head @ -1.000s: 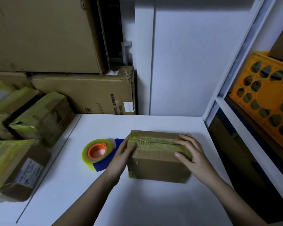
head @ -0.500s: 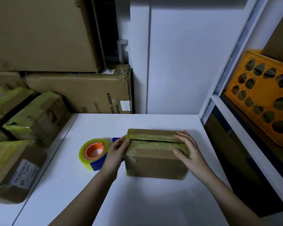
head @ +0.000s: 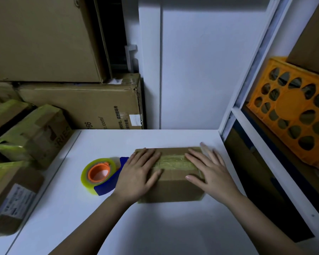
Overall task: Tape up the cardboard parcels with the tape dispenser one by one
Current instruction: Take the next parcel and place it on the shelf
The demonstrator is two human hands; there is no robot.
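Observation:
A small cardboard parcel (head: 173, 184) lies on the white table (head: 155, 227), with a strip of yellowish tape along its top. My left hand (head: 138, 172) rests flat on the parcel's left end, fingers straight. Over the right end my right hand (head: 212, 170) lies flat too, fingers spread. The tape dispenser (head: 101, 174), blue with an orange hub and a yellowish roll, sits on the table just left of my left hand, untouched.
Several taped parcels (head: 31, 135) are piled at the left edge of the table. Big cardboard boxes (head: 85, 105) stand behind them. A white wall closes the back. An orange crate (head: 295, 115) sits on the shelf at right.
Both hands have moved from gripping the parcel's ends to lying flat on its top. The parcel has tipped so that its taped face now points up.

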